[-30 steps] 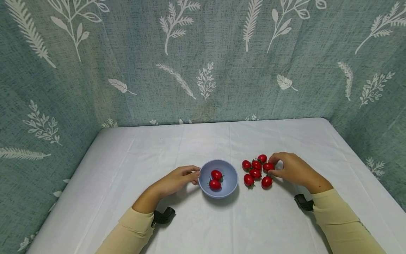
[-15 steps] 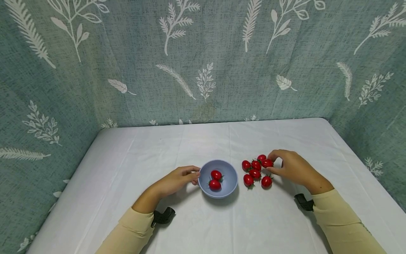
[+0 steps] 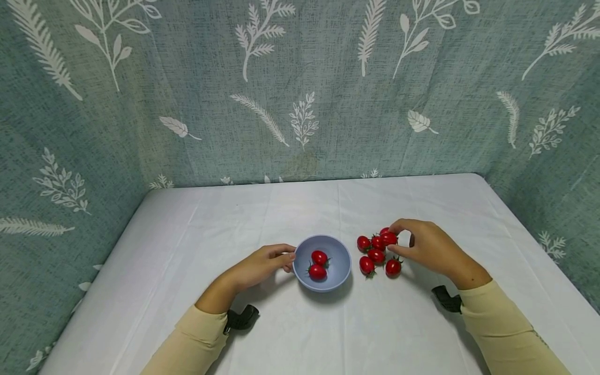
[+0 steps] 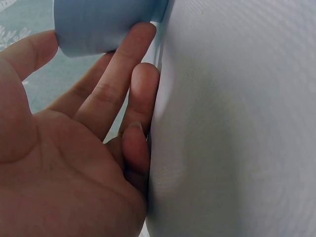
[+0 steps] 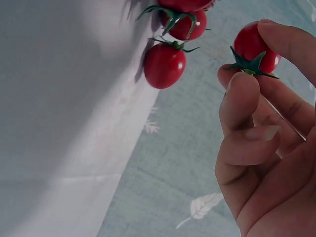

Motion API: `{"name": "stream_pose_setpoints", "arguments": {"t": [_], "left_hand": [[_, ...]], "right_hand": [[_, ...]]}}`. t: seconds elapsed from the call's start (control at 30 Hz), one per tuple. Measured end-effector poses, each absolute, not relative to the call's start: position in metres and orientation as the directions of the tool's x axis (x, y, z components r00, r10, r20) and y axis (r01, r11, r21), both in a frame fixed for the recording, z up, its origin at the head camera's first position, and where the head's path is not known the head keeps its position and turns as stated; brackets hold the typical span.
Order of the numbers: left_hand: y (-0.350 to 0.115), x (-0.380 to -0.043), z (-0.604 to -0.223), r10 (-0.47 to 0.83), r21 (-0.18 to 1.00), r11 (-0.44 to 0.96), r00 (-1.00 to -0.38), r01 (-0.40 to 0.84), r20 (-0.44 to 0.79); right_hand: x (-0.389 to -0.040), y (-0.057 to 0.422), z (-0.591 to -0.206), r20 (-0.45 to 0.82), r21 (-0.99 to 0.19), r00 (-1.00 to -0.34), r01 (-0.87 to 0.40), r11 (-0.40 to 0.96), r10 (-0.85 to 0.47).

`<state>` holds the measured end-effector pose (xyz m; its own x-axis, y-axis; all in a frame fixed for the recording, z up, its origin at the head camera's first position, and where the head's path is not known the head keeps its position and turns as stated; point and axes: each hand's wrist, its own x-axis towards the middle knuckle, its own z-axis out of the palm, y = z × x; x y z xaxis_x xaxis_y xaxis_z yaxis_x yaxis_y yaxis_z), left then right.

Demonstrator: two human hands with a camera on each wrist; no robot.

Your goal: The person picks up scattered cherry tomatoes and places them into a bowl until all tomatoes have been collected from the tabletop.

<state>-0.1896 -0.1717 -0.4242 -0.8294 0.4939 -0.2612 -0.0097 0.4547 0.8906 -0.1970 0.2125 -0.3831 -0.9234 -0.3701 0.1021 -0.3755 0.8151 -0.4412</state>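
Note:
At the pale blue bowl (image 3: 322, 285), my left hand (image 3: 262, 266) holds the left side, with the thumb at the rim and the fingers against the outer wall. The left wrist view shows this bowl (image 4: 98, 24) between thumb and fingertips. Two red cherry tomatoes (image 3: 319, 272) lie inside it. My right hand (image 3: 428, 250) pinches a cherry tomato (image 5: 254, 47) with a green calyx between thumb and fingers. In the head view this held tomato (image 3: 389, 238) overlaps the back of a loose cluster of cherry tomatoes (image 3: 376, 256) to the right of the bowl.
A white cloth (image 3: 281, 323) covers the table. A green-grey fabric (image 3: 300, 104) with white leaf prints stands behind and at both sides. One tomato (image 3: 393, 267) lies at the cluster's front right. Black wrist cameras (image 3: 242, 319) sit at both cuffs.
My right hand has moved slightly left and back, carrying the pinched cherry tomato from the cluster's right side over its back. My left hand and the bowl have stayed in place.

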Motion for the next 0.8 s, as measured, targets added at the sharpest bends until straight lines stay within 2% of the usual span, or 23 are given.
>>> {"name": "stream_pose_setpoints", "arguments": {"t": [0.3, 0.8], "left_hand": [[-0.171, -0.189, -0.424, 0.486, 0.888, 0.46, -0.832, -0.015, -0.266], [-0.171, -0.19, -0.424, 0.488, 0.889, 0.458, -0.832, -0.013, -0.263]], "right_hand": [[-0.191, 0.206, -0.378, 0.113, -0.441, -0.918, -0.389, 0.809, -0.38], [-0.183, 0.198, -0.374, 0.219, -0.425, -0.867, -0.498, 0.756, -0.448]]}}
